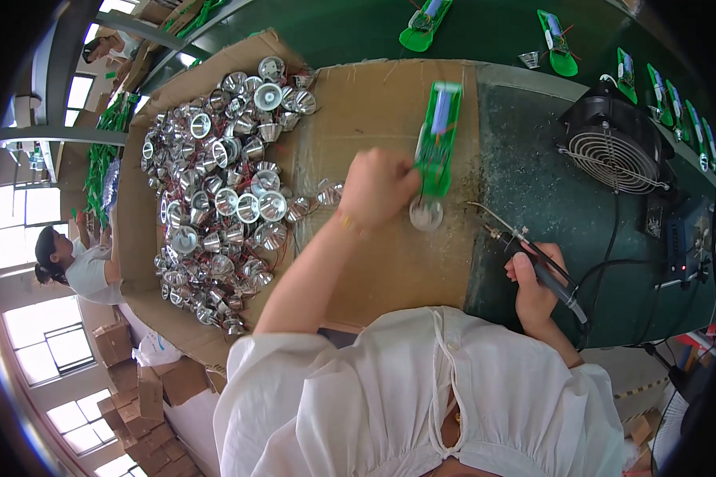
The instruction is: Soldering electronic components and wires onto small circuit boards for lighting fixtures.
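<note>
In front of me a green plastic lamp housing [447,159] lies on the cardboard sheet, with a blue cylindrical battery, a circuit board and thin wires inside it. A round reflector cup [426,215], slightly blurred, is at its near end. My left hand [378,187] is closed beside the housing's left edge, its fingertips at the wires; whatever they pinch is hidden. My right hand [535,282] grips a black soldering iron [542,274] with a thin curved metal feed tube along it. The iron's tip points left, toward the reflector, and stays apart from it.
A large cardboard box [139,230] full of silver reflector cups [227,203] stands on the left. A black fan [612,143] with a wire guard sits at the right, near a soldering station [686,246] and its cables. More green housings [557,44] lie along the far side. Another person [87,266] works beyond the box.
</note>
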Tool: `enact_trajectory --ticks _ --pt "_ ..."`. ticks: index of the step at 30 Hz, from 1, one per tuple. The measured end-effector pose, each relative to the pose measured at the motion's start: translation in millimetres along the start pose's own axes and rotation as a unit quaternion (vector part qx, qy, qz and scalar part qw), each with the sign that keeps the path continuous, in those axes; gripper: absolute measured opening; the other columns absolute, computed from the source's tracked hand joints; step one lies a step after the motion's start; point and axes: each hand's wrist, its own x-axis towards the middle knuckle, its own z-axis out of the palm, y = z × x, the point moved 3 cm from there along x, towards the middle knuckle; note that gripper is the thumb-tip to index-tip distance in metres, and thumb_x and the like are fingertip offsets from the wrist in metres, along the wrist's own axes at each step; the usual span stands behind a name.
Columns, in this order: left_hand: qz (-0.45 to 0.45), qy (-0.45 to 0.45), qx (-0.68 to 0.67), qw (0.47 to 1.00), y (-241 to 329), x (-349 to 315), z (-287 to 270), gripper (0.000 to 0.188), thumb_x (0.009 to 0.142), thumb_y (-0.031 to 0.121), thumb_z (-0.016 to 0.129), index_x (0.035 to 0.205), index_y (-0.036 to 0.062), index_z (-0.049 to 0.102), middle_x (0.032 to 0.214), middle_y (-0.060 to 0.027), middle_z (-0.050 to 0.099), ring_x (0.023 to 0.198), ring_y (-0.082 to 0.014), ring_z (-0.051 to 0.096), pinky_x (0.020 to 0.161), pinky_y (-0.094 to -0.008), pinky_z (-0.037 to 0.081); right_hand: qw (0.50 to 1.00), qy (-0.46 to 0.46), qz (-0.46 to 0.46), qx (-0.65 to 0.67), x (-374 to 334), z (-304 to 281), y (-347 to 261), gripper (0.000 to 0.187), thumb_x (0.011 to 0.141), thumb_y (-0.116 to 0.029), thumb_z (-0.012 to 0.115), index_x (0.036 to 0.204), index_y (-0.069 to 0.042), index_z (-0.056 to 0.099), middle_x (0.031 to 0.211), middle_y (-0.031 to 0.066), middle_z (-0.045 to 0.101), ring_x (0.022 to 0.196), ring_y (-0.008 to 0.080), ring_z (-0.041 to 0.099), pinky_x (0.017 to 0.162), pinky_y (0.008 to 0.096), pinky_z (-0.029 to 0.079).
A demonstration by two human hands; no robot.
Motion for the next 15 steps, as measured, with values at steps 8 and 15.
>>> enact_trajectory --ticks 8,15 --pt "0.025 0.312 0.038 0.949 21 185 -5 0.049 0.063 0.034 0.071 0.102 0.0086 0.054 0.113 -0.0159 0.043 0.101 -0.0328 0.049 0.084 -0.037 0.043 0.998 0.034 0.046 0.01 5 -3 5 0.015 0.077 -0.005 0.064 0.085 0.002 0.054 0.067 0.0069 0.061 0.058 0.0087 0.058 0.051 0.0197 0.046" --pt "0.052 0.167 0.1 0.979 -13 189 -20 0.017 0.068 0.019 0.06 0.079 0.0093 0.069 0.076 -0.0094 0.066 0.072 -0.0258 0.063 0.07 -0.0331 0.05 0.997 0.027 0.07 0.03 9 -2 4 0.015 0.078 -0.006 0.064 0.085 0.002 0.053 0.068 0.0072 0.061 0.059 0.0087 0.058 0.052 0.0203 0.046"
